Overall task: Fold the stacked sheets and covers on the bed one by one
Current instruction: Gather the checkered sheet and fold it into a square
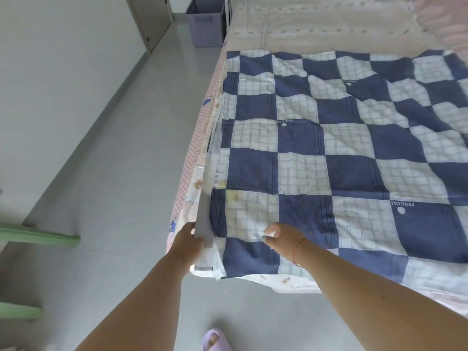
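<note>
**Both hands at the near left corner of the checked cover**

Nearest of all, below the bed's near edge, a foot in a lilac slipper [215, 341] stands on the grey floor [121, 173]. Two bare forearms reach up from there to the near left corner of the bed [329, 29].

The left hand [187, 243] is at the bed's left edge, its fingers wrapped round a grey layer [204, 224] that it lifts into a raised strip along that side. The right hand [281, 236] rests on top of the checked cover [342, 153] just right of the left hand, fingers curled and pinching the cloth at a pale square; a thin red bracelet [296, 252] circles its wrist.

The checked cover, dark blue squares alternating with pale gridded ones, lies spread and somewhat wrinkled over the near part of the bed, on top of the stack. Under it, at the bed's left edge and near corner, the edges of other layers show: a white one and a pale pink printed sheet [195, 188] with small bears hanging down the side.

Left of the bed, low on the floor, stand pieces of green furniture [43, 236]. Beyond the cover, the far part of the bed shows a cream bedspread. Past the bed's far left corner sits a bluish storage bin [206, 21] beside a door.
</note>
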Demonstrator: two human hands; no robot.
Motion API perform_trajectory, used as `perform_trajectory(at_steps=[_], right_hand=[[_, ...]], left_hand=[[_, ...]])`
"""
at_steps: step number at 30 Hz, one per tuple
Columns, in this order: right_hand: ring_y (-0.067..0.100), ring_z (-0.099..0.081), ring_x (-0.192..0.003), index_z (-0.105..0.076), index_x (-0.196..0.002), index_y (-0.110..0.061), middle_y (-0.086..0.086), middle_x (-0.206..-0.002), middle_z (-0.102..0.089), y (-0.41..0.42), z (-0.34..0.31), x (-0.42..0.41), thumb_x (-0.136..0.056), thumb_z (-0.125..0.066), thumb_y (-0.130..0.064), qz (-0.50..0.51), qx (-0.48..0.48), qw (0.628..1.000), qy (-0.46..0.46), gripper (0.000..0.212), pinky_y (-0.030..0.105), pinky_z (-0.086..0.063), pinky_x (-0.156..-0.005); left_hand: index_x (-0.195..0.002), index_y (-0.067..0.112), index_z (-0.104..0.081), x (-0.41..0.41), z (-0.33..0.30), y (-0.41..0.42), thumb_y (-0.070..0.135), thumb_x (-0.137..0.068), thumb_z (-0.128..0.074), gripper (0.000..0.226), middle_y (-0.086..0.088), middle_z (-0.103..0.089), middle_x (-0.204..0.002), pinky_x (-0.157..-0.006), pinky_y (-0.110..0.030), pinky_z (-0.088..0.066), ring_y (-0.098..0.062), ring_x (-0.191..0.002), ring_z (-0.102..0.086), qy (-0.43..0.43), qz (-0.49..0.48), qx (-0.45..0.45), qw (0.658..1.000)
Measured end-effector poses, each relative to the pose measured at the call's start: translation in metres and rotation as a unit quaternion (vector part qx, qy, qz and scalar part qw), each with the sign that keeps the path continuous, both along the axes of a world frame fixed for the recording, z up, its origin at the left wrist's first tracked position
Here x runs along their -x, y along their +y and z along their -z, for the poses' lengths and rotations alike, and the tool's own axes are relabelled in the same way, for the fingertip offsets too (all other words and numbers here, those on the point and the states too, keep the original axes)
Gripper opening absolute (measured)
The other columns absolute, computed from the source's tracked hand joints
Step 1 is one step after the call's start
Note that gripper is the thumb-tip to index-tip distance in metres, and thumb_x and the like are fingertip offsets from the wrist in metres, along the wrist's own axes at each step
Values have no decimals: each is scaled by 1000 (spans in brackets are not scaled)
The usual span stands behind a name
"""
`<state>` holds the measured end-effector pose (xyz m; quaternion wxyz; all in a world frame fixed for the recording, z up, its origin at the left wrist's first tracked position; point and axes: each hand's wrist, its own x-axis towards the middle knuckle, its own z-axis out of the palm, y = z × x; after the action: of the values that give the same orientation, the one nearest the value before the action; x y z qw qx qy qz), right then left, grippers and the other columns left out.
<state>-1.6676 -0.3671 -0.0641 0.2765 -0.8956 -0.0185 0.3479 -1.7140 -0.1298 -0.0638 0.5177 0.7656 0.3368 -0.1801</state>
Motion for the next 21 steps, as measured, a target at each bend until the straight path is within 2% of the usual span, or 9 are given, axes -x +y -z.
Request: perform_trajectory(at_steps=[2,4,8,10,12,14,17,19,21], right_hand=[[26,-64,-90,-63,-93,-15,8,-94,-67,36,-3,14,-93,-50,-30,7,-43,999,11,19,28,-46,-75],[26,-61,-78,-54,-69,-17,8,-75,-59,71,1,26,-89,-57,-32,33,-82,995,35,25,27,-43,-68],[15,-51,-70,-51,-69,-21,-4,-72,-54,112,14,38,-81,-64,-22,97,-86,991,36,17,24,-43,-66],[12,-50,-68,-51,-65,-22,-7,-68,-53,123,9,38,-83,-60,-17,136,-94,986,14,20,21,-43,-64],[8,-51,-64,-56,-67,-21,-7,-67,-56,135,-2,40,-84,-61,-18,202,-142,969,-12,18,15,-41,-59],[4,-52,-63,-59,-69,-23,-9,-68,-59,147,-13,41,-84,-63,-18,249,-183,951,-21,17,9,-40,-56],[5,-56,-70,-59,-71,-29,-13,-71,-60,158,-21,48,-86,-63,-22,253,-179,951,-8,17,9,-40,-58],[12,-61,-80,-66,-77,-26,-8,-77,-65,164,-28,53,-89,-61,-26,270,-182,946,1,13,11,-43,-63],[19,-64,-92,-73,-93,-17,3,-92,-71,168,-38,53,-93,-57,-23,272,-174,946,24,17,16,-47,-71]], left_hand=[[-118,11,-56,7,7,5,0,-87,-51,32,-10,-67,-108,-92,-43,-52,-29,-99,-63,2,17,16,1000],[-114,8,-62,12,13,12,6,-90,-48,27,-11,-69,-106,-96,-48,-50,-33,-104,-63,0,22,49,999],[-110,15,-65,13,12,23,15,-93,-43,28,-8,-70,-106,-99,-50,-48,-31,-105,-63,-14,27,101,994],[-126,30,-54,15,6,28,13,-94,-42,38,6,-67,-106,-89,-33,-53,-17,-94,-63,-30,43,90,995],[-137,50,-28,19,0,38,7,-95,-41,61,22,-58,-103,-70,-13,-47,-4,-79,-56,-60,97,67,991],[-138,52,-30,20,-2,47,2,-94,-41,67,22,-59,-102,-66,-8,-45,-7,-78,-53,-70,129,60,987],[-125,40,-56,22,-7,49,0,-95,-42,52,15,-64,-112,-100,-22,-43,-8,-105,-58,-32,111,113,987],[-109,30,-70,21,-11,50,17,-93,-50,29,5,-70,-111,-102,-33,-44,-15,-104,-63,3,103,163,981],[-100,15,-70,17,-20,50,32,-88,-54,27,-6,-70,-108,-94,-37,-47,-24,-95,-64,40,68,224,971]])
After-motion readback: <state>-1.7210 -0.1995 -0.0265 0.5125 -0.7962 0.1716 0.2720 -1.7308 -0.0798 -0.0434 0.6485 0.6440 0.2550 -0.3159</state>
